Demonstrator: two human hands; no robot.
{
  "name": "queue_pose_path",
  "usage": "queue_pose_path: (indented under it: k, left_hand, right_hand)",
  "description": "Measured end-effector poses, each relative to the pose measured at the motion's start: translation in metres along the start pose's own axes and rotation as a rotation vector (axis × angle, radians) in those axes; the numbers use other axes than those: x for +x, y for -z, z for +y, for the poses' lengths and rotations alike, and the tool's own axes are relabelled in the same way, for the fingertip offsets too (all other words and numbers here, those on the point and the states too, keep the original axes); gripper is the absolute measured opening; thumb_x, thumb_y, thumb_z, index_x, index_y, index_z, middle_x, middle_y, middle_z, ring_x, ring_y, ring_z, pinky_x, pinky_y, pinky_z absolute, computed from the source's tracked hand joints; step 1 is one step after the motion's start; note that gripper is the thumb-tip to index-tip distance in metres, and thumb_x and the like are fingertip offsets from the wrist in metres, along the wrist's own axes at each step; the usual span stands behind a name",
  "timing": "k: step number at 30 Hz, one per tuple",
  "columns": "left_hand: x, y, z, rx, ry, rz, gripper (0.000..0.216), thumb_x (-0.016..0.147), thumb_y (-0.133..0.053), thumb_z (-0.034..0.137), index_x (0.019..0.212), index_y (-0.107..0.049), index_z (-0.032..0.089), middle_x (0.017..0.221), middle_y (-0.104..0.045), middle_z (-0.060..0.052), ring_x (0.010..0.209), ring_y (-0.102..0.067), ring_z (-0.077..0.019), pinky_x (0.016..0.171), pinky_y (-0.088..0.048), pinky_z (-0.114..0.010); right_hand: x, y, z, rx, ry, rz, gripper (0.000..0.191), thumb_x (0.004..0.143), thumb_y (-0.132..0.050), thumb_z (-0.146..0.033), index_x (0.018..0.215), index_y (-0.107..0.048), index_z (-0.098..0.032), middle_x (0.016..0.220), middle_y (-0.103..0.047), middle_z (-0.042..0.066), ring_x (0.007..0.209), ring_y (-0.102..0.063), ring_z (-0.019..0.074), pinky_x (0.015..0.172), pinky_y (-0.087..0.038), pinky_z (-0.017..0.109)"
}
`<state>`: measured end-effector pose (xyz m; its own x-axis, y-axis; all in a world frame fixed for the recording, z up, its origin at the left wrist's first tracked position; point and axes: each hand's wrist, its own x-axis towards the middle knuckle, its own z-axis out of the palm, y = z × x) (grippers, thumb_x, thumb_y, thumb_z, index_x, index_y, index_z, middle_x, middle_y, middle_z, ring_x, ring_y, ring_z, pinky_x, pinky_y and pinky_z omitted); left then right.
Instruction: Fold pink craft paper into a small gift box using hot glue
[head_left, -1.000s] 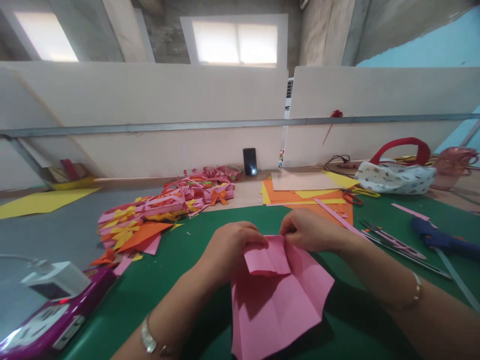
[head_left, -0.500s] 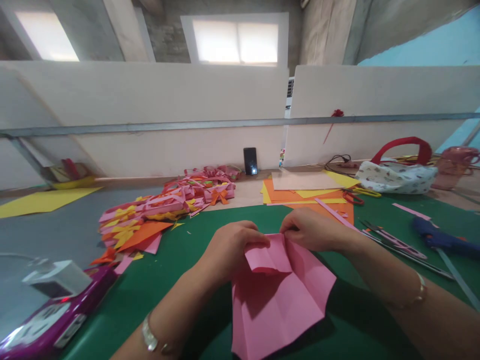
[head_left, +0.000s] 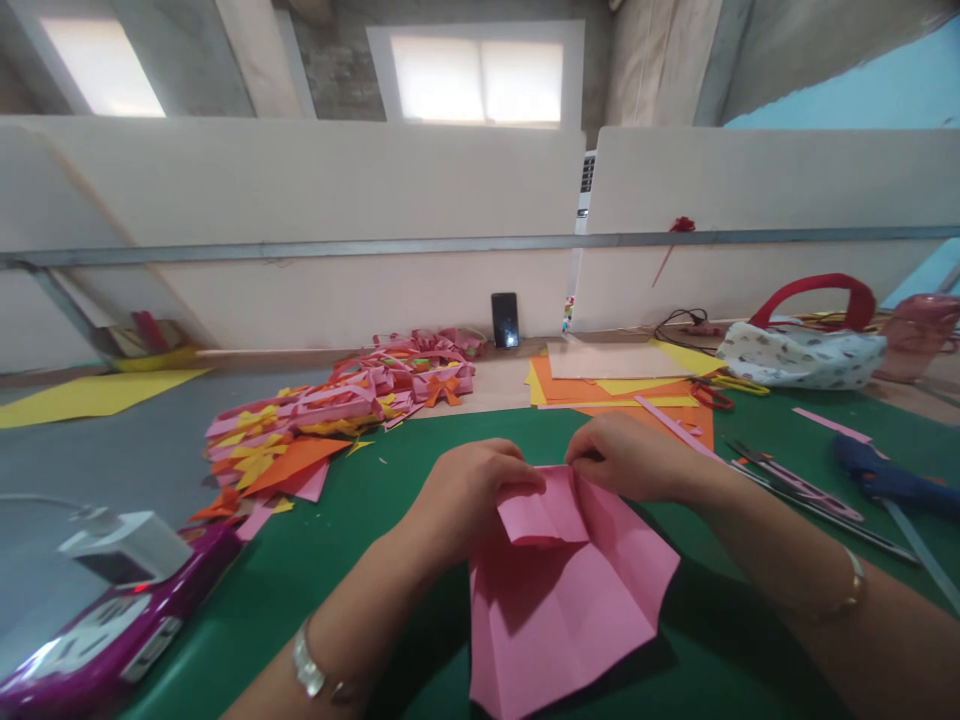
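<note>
A creased pink paper sheet [head_left: 570,600] lies on the green cutting mat [head_left: 352,520] in front of me, its far edge folded back toward me as a small flap. My left hand [head_left: 465,495] pinches the left end of that fold. My right hand [head_left: 630,460] pinches the right end, fingers curled on the paper. Both wrists wear bracelets.
A heap of pink, yellow and orange paper pieces [head_left: 337,410] lies at the left. Orange and yellow sheets [head_left: 607,385] are stacked behind the mat. A blue glue gun [head_left: 889,478], a cutter [head_left: 795,488], a patterned bag [head_left: 802,350], a phone [head_left: 505,320] and a purple device [head_left: 105,640] surround the work area.
Both hands keep their pinch on the fold. The view has shifted slightly; the paper and hands sit a little further right and lower.
</note>
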<state>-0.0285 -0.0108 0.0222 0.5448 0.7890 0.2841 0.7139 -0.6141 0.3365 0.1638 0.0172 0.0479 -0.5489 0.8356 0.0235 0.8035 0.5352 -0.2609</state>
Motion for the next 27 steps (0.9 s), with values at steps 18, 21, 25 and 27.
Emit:
queue_pose_path:
  k: [18, 21, 25, 27]
  left_hand:
    - [-0.0002, -0.0022, -0.0001, 0.023, 0.003, -0.024, 0.026, 0.078, -0.050, 0.015, 0.090, -0.070, 0.026, 0.086, -0.064, -0.003, 0.078, -0.060, -0.0160, 0.065, -0.045, -0.025]
    - [-0.0003, -0.0036, -0.0007, 0.009, -0.008, -0.016, 0.026, 0.080, -0.048, 0.017, 0.090, -0.070, 0.027, 0.086, -0.065, -0.003, 0.078, -0.060, -0.0159, 0.065, -0.046, -0.025]
    - [-0.0001, -0.0023, 0.0029, -0.003, 0.022, 0.006, 0.027, 0.073, -0.053, 0.015, 0.093, -0.067, 0.025, 0.092, -0.067, -0.003, 0.085, -0.061, -0.0191, 0.070, -0.046, -0.028]
    - [0.0000, -0.0008, 0.0064, -0.006, 0.083, 0.028, 0.030, 0.072, -0.055, 0.017, 0.100, -0.062, 0.024, 0.095, -0.068, -0.004, 0.087, -0.062, -0.0216, 0.071, -0.047, -0.031]
  right_hand:
    - [0.0001, -0.0065, -0.0007, -0.138, 0.039, 0.023, 0.024, 0.071, -0.046, -0.014, 0.071, -0.069, -0.020, 0.072, -0.068, 0.003, 0.063, -0.054, 0.0134, 0.051, -0.028, 0.024]
    - [-0.0006, -0.0068, -0.0009, -0.184, 0.016, 0.041, 0.023, 0.069, -0.047, -0.012, 0.067, -0.068, -0.019, 0.069, -0.067, 0.003, 0.061, -0.053, 0.0136, 0.050, -0.026, 0.025]
    - [-0.0016, -0.0081, -0.0031, -0.148, 0.037, 0.067, 0.021, 0.075, -0.048, -0.017, 0.073, -0.069, -0.020, 0.075, -0.067, 0.004, 0.068, -0.056, 0.0152, 0.054, -0.030, 0.024]
    - [-0.0014, -0.0099, -0.0056, -0.112, 0.056, 0.097, 0.022, 0.081, -0.048, -0.027, 0.078, -0.068, -0.019, 0.079, -0.067, 0.005, 0.074, -0.057, 0.0169, 0.057, -0.032, 0.025]
